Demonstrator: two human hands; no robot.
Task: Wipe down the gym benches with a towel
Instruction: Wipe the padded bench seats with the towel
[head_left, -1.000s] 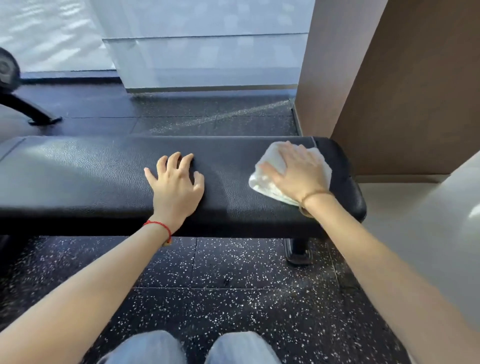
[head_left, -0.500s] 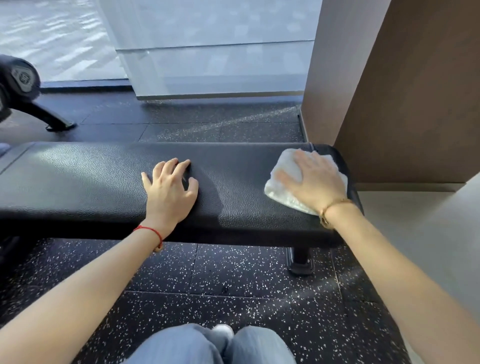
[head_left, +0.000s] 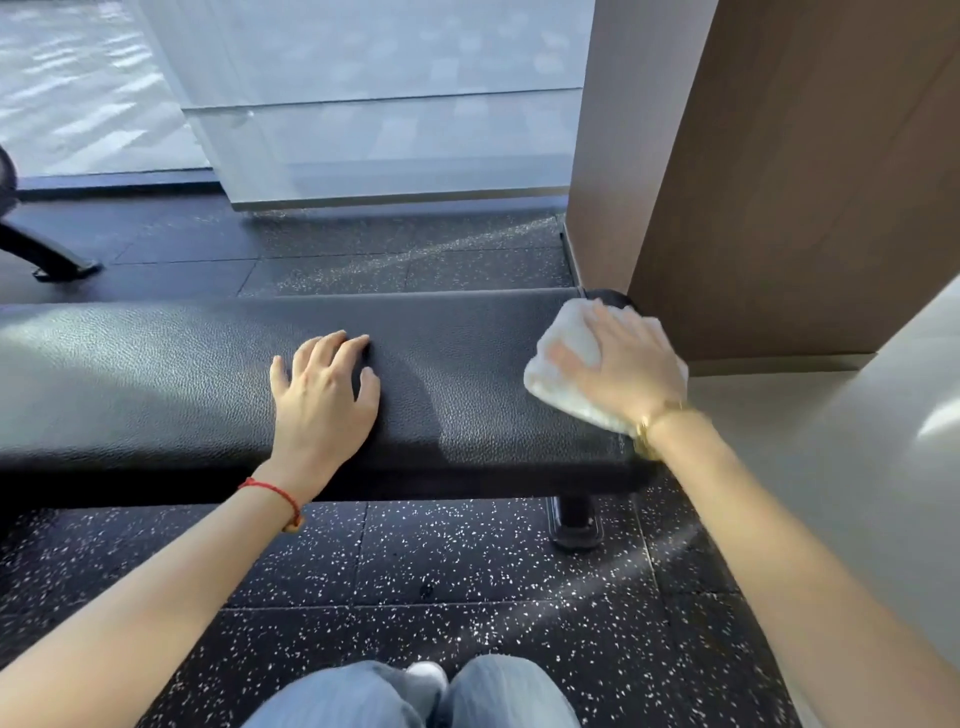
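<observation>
A long black padded gym bench (head_left: 156, 374) runs across the view from left to right. My left hand (head_left: 324, 395) lies flat on its middle, fingers spread, holding nothing. My right hand (head_left: 626, 364) presses a folded white towel (head_left: 563, 358) onto the bench's right end, palm down over the cloth. The towel's right part is hidden under the hand, and both are slightly blurred.
A brown wall panel (head_left: 789, 182) stands right behind the bench's right end. The bench's black leg (head_left: 574, 519) rests on speckled rubber flooring (head_left: 467, 597). A glass partition (head_left: 384, 104) is at the back, a machine's black foot (head_left: 47, 260) at the far left. My knees (head_left: 415, 696) are at the bottom.
My right hand has slid the towel further to the right, up to the bench's end. The left hand stays planted on the pad.
</observation>
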